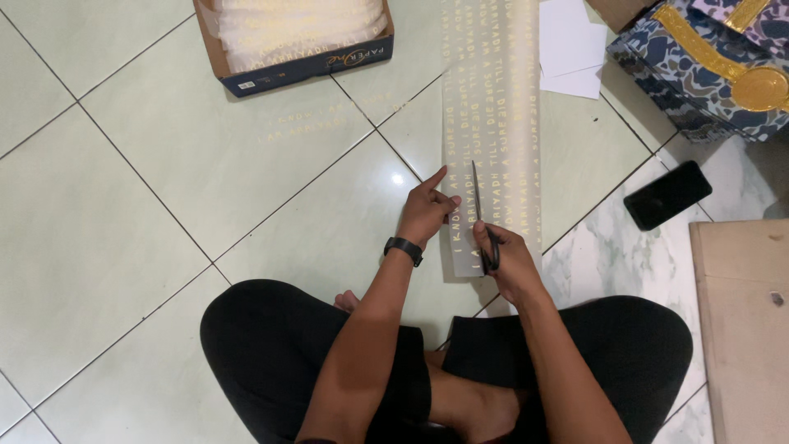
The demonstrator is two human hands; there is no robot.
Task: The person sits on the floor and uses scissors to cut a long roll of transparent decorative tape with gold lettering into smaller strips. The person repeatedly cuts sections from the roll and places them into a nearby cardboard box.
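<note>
Your right hand grips scissors, cut just begun at the sheet's near edge; left hand pins it, most length uncut.

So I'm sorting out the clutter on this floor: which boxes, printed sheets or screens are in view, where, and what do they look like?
Cardboard box: top left, open, brown and dark blue, holding translucent sheets.
Printed sheet: centre, long translucent strip with gold lettering, pressed by the left hand, cut by scissors in the right hand.
Phone: right, black, screen dark.
Patterned box: top right, blue camouflage, gold band.
</note>
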